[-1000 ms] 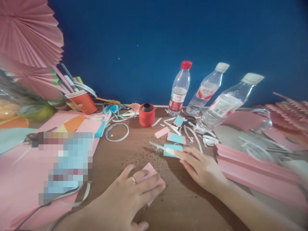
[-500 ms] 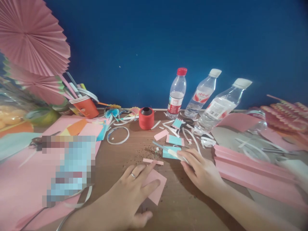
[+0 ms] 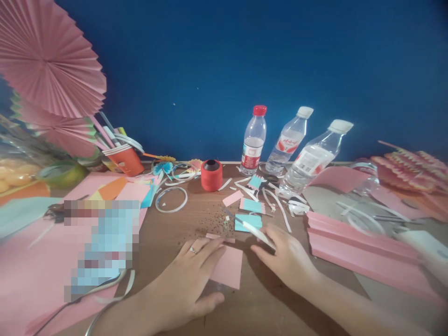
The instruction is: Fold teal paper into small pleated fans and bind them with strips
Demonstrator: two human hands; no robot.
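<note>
Paper (image 3: pixel 229 267), pink, 1 small square, lies flat on the desk (image 3: pixel 255 303) under the left hand (image 3: pixel 191 280); against 1.0 s ago, when the same piece sat folded and mostly covered under that palm, it now lies opened out and in plain view, with only the fingertips (image 3: pixel 213 246) spread on its left edge and the ring finger resting beside it. Strip (image 3: pixel 220 238), pink, 1 narrow piece, lies just above the square, a separate offcut that did not show a second ago. Right hand (image 3: pixel 285 259) has drawn back toward the person and pinches a thin white tool (image 3: pixel 257 234), blade or stick I cannot tell, between thumb and forefinger; its tip points up-left over the blue card (image 3: pixel 248 221), which the hand touched before and now clears. Judged from this, the square has been unfolded and trimmed and is being held flat for further work. Elsewhere: red spool (image 3: pixel 211 175), 3 bottles (image 3: pixel 252 140), tape ring (image 3: pixel 171 199), pleated pink sheet (image 3: pixel 360 249), orange cup (image 3: pixel 123 158), paper fan (image 3: pixel 49 56).
</note>
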